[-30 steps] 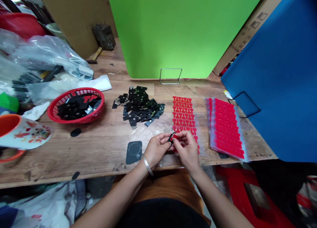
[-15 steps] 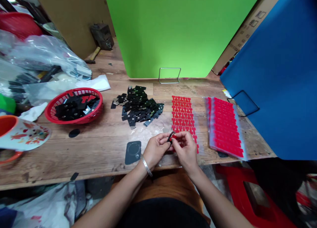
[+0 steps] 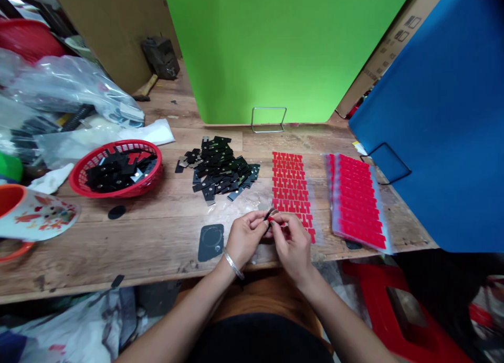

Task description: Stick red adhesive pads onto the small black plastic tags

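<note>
Near the table's front edge, my left hand (image 3: pixel 244 238) pinches a small black piece (image 3: pixel 268 214) that is tilted up. My right hand (image 3: pixel 294 243) is closed at the other side, its thumb and finger on a small red piece (image 3: pixel 271 220) against the black one. Fingers hide most of both pieces. Just beyond my right hand lies a clear sheet of red T-shaped stickers (image 3: pixel 289 182). A loose pile of flat black pieces (image 3: pixel 224 168) with small round spots sits farther back, left of the sheet.
A red basket (image 3: pixel 81 182) with black and red pieces stands at left, beside a mug (image 3: pixel 43 213). More red sticker sheets (image 3: pixel 360 200) are stacked at right. Green (image 3: pixel 291 48) and blue boards (image 3: pixel 444 132) stand behind. A dark rounded card (image 3: pixel 210 243) lies left of my hands.
My right hand has turned slightly and its fingers have shifted on the red piece. The black piece is tilted a little differently in my left fingers.
</note>
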`<control>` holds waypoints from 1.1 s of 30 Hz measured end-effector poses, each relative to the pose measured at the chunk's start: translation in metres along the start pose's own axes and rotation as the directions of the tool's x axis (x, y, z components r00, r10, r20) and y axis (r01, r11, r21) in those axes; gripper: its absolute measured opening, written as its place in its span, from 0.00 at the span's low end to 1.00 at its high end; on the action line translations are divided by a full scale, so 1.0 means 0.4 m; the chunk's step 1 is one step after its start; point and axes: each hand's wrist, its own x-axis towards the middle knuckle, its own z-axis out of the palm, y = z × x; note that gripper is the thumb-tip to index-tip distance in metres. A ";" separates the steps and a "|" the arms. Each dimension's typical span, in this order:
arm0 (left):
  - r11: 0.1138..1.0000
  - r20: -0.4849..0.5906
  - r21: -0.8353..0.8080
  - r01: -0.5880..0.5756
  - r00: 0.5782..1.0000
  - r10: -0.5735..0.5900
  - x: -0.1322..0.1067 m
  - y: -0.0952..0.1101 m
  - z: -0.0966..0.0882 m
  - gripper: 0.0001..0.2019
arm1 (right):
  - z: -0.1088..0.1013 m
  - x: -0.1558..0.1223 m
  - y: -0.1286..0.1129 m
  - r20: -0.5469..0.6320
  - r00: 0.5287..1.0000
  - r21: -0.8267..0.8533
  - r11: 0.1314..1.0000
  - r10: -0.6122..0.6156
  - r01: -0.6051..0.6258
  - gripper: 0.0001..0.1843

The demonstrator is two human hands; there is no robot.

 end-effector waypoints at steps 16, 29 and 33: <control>1.000 0.052 0.007 0.017 0.999 -0.018 0.000 -0.003 0.007 0.16 | -0.021 0.057 -0.006 -0.059 0.988 0.077 0.988 0.141 -0.136 0.03; 0.999 0.071 0.051 -0.011 0.997 0.008 -0.006 -0.006 0.012 0.15 | -0.017 0.051 0.007 -0.004 0.945 0.268 0.910 0.328 -0.315 0.06; 0.999 0.035 0.032 0.013 0.999 -0.014 -0.015 -0.002 0.018 0.17 | -0.017 0.052 0.004 -0.011 0.922 0.433 0.833 0.387 -0.345 0.19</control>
